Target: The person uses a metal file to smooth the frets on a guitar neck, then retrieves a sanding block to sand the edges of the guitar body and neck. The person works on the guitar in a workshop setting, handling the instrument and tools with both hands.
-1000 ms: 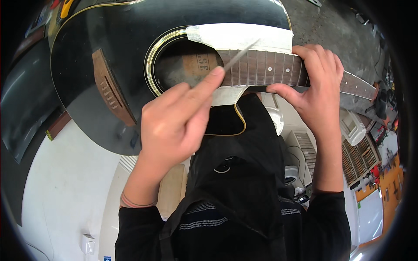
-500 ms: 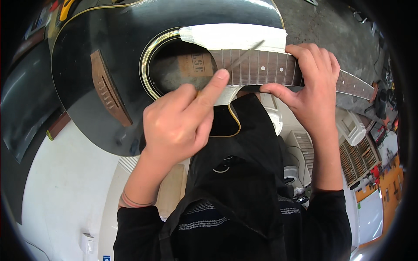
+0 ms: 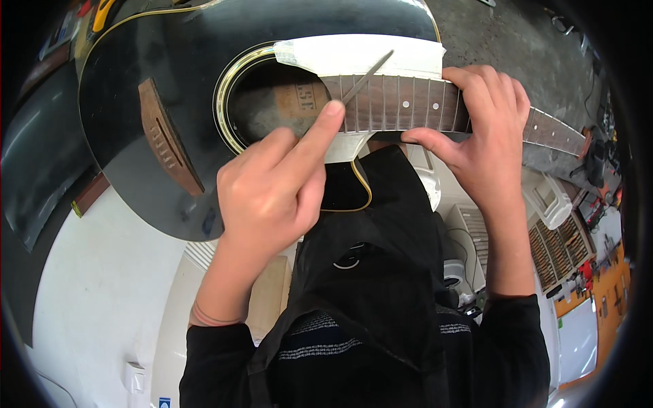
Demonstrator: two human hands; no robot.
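Observation:
A black acoustic guitar [image 3: 115, 115] lies across in front of me, its neck toward the right. My left hand [image 3: 272, 183] is closed around a thin file [image 3: 373, 72], with the index finger stretched along it. The file slants over the frets at the soundhole end of the fretboard [image 3: 422, 117]; whether it touches them I cannot tell. My right hand [image 3: 490, 129] wraps the neck, fingers over the far edge and thumb along the near edge. White masking [image 3: 367, 56] covers the top on both sides of the fretboard. The file's handle end is hidden in my left hand.
The wooden bridge [image 3: 166, 139] without strings sits left of the soundhole. A black apron [image 3: 367, 285] covers my lap under the guitar. At right stand a rack of small parts [image 3: 561, 241] and an orange tool board [image 3: 610, 306]. A white surface [image 3: 102, 279] is at left.
My left hand and the file have slid a little to the left. The guitar has shifted slightly left too, with my right hand still around its neck.

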